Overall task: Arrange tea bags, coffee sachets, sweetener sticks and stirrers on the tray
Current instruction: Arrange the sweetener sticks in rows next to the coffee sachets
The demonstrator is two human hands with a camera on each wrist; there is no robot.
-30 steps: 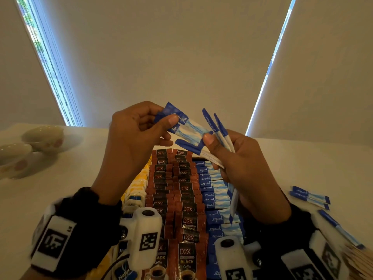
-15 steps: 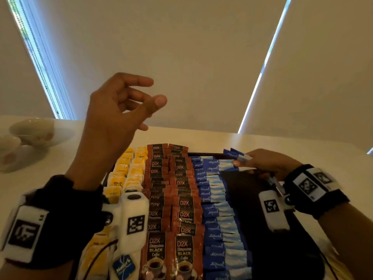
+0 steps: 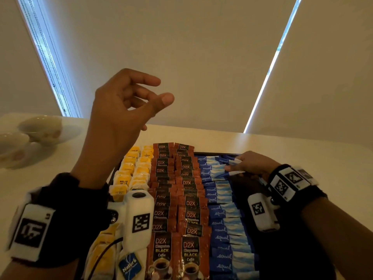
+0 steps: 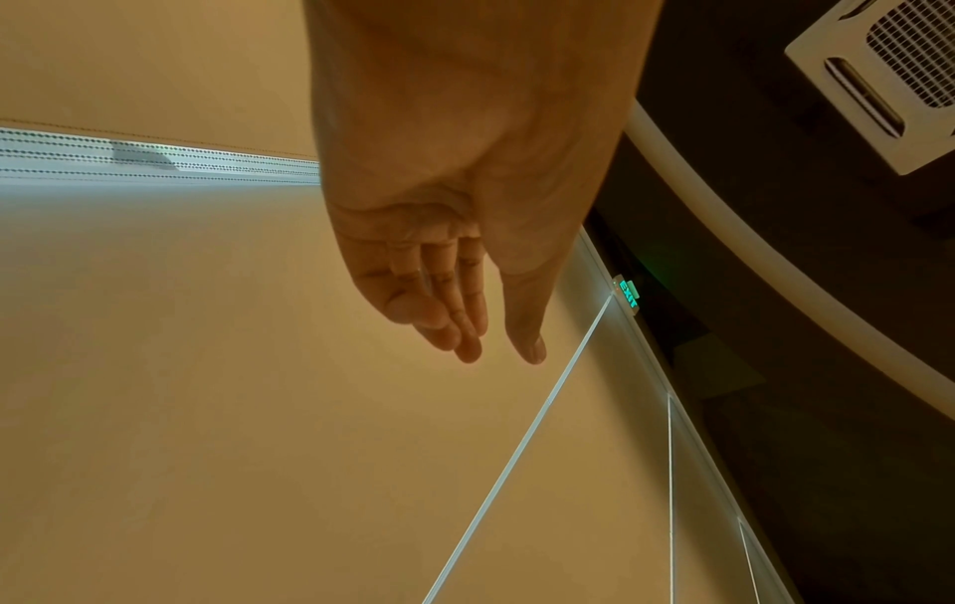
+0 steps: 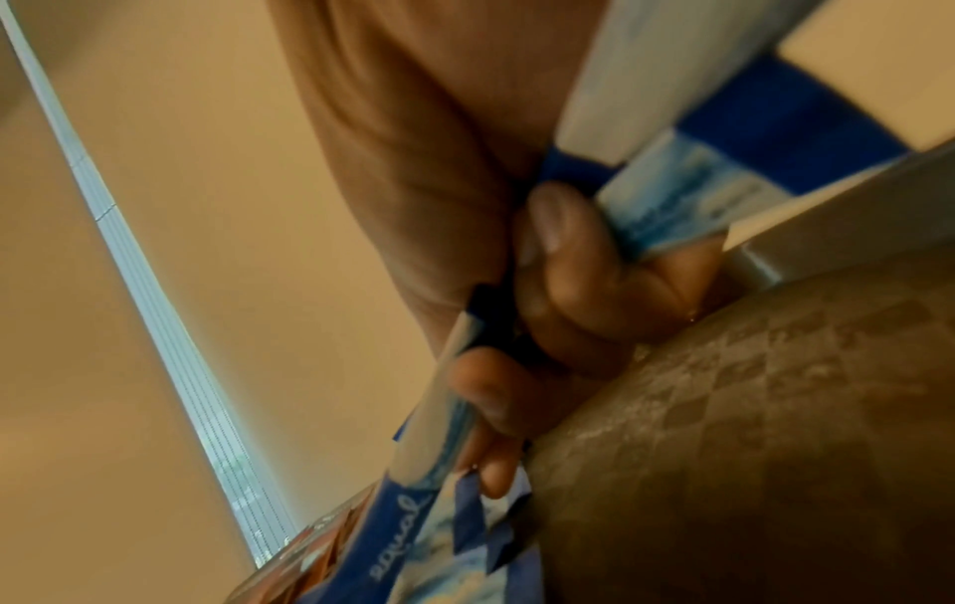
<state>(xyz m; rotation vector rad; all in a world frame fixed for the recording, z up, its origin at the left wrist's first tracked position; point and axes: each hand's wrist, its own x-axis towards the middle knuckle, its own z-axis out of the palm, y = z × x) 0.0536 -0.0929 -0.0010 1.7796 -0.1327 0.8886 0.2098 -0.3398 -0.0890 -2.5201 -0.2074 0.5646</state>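
Observation:
A dark tray lies on the table with rows of yellow tea bags, brown coffee sachets and blue sweetener sticks. My right hand rests low at the tray's far right and grips several blue sweetener sticks against the tray's dark surface, beside the top of the blue row. My left hand is raised above the tea bags, empty, with loosely curled fingers. No stirrers show.
Two pale cups on saucers stand at the table's far left. The right half of the tray is bare dark surface. Closed blinds fill the background.
Both hands held the sticks together in the air a second ago. My right hand has carried them down to the tray's far right; my left hand let go and stays raised.

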